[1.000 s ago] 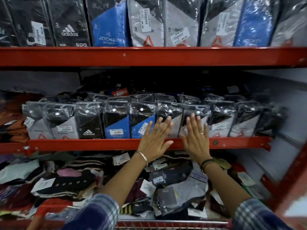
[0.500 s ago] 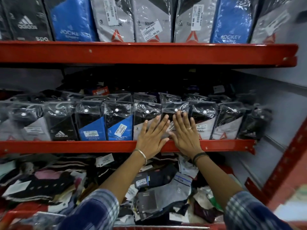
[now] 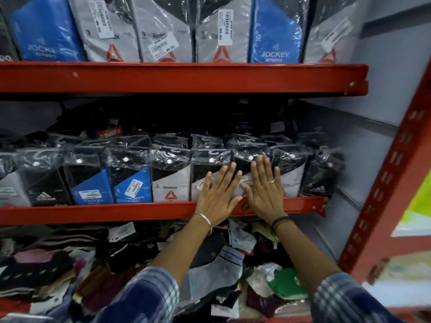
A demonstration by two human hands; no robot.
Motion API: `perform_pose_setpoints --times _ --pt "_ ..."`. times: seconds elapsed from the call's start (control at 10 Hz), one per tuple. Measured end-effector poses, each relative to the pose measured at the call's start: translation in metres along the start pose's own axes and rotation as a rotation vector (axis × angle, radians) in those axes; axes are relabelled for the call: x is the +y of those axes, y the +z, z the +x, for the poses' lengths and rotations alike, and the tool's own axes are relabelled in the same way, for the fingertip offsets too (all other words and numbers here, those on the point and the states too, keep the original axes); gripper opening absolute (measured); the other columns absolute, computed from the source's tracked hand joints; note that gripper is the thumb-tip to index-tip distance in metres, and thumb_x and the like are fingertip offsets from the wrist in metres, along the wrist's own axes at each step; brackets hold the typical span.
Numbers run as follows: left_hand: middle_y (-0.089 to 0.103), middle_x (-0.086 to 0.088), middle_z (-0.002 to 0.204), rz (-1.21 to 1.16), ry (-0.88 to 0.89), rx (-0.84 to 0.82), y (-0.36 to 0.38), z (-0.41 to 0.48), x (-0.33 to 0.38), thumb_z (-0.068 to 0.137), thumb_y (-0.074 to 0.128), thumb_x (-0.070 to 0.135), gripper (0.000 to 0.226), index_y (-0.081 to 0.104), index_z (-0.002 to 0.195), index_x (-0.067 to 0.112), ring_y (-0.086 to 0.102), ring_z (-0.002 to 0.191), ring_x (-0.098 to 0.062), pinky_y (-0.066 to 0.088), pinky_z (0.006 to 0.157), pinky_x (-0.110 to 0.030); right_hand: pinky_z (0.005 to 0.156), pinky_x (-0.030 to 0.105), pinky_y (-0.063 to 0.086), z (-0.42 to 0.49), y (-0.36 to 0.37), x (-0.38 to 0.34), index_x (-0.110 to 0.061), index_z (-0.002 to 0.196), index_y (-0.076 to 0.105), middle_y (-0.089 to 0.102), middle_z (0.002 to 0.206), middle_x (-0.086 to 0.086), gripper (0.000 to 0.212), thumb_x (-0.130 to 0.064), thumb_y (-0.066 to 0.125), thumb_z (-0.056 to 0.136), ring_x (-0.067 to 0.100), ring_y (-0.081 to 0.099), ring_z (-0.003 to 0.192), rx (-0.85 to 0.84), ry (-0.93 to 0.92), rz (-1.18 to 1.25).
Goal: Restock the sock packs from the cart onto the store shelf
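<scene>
A row of clear-wrapped sock packs [image 3: 170,178] stands upright along the front of the middle red shelf [image 3: 116,212]. My left hand [image 3: 218,197] lies flat, fingers spread, against the front of a grey and black pack. My right hand [image 3: 264,186] presses flat on the neighbouring pack just to the right, thumbs nearly touching. Neither hand grips anything. More packs sit behind the front row in the dark.
An upper red shelf [image 3: 186,76] carries larger sock packs [image 3: 163,31]. Below the middle shelf lies a jumble of loose socks and tagged items [image 3: 210,259]. A red perforated upright [image 3: 382,194] and a grey side wall close the right side.
Both hands have slid right along the row while staying flat on the packs. The view has shifted right and closer, showing the shelf's right end.
</scene>
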State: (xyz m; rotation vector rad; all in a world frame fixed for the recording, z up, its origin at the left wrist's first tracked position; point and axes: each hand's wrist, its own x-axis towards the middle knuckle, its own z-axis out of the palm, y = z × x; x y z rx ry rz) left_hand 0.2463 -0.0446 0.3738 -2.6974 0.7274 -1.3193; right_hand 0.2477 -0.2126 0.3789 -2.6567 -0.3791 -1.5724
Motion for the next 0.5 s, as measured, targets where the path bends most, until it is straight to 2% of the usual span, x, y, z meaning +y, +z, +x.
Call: perform_pose_setpoints --times 0.3,0.4,0.5 --pt "-0.027 -0.003 0.152 0.04 0.024 -0.014 -0.001 -0.005 0.005 0.092 0.027 0.049 0.07 -0.006 0.146 0.018 -0.016 0.141 -0.019 -0.011 0.112 -0.046 0.115 0.036 -0.015 0.001 -0.004 0.003 -0.016 0.144 -0.018 -0.03 0.152 -0.001 0.06 -0.045 0.007 0.098 0.014 -0.018 0.141 -0.052 -0.025 0.019" --pt "-0.026 -0.004 0.153 0.041 0.105 0.058 -0.01 -0.019 0.0 0.097 0.015 0.048 0.063 -0.009 0.146 0.018 -0.015 0.141 -0.019 -0.008 0.112 -0.047 0.115 0.036 -0.014 -0.004 -0.016 0.002 -0.016 0.146 -0.014 -0.027 0.154 -0.002 0.059 -0.043 0.009 0.098 0.013 -0.016 0.142 0.006 -0.043 0.016" --pt "-0.028 -0.003 0.152 -0.02 0.09 0.116 -0.045 -0.014 -0.011 0.097 0.009 0.046 0.063 -0.016 0.145 0.014 -0.018 0.14 -0.018 -0.013 0.112 -0.044 0.115 0.036 -0.012 0.009 -0.043 -0.011 -0.017 0.146 -0.016 -0.027 0.153 -0.004 0.06 -0.043 0.011 0.099 0.012 -0.016 0.142 0.073 -0.032 0.072"
